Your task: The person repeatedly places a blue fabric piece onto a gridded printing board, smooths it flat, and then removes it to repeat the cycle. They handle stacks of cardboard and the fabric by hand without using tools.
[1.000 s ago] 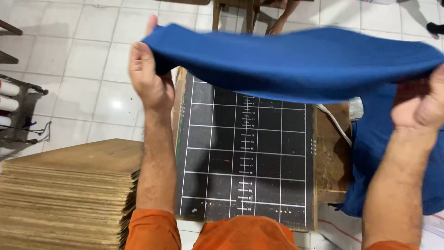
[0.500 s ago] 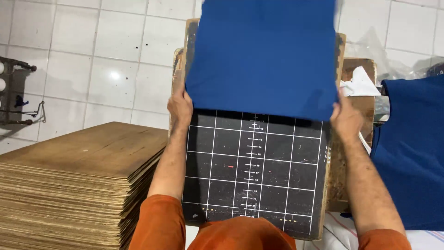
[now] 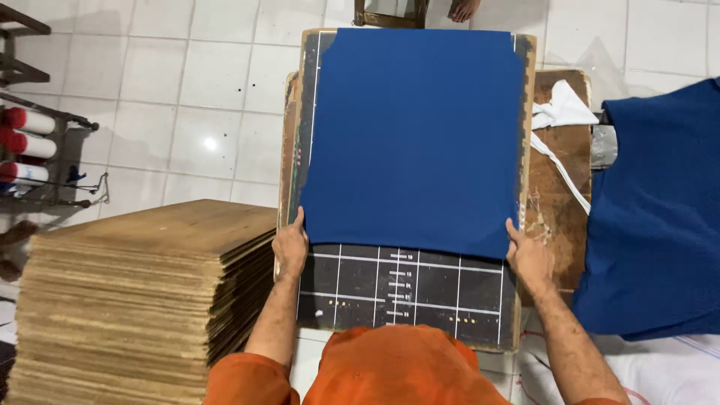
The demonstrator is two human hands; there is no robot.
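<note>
Nearest the camera is the person's orange shirt [image 3: 397,367], with both forearms reaching forward over a black gridded board [image 3: 409,289] marked with white lines. The left hand [image 3: 290,247] rests at the near left corner of a blue cloth [image 3: 416,139], fingers pinching its edge against the board. The right hand [image 3: 527,255] grips the near right corner in the same way. The cloth lies flat and smooth on the board, covering all but the near strip of grid. To the left stands a tall stack of thin wooden boards [image 3: 142,300]. To the right, a pile of blue fabric [image 3: 660,217] hangs over a worn wooden bench [image 3: 559,195], where a white rag [image 3: 562,109] lies. Farther left, on the white tiled floor [image 3: 172,97], a rack [image 3: 37,154] holds red and white rolls.
</note>
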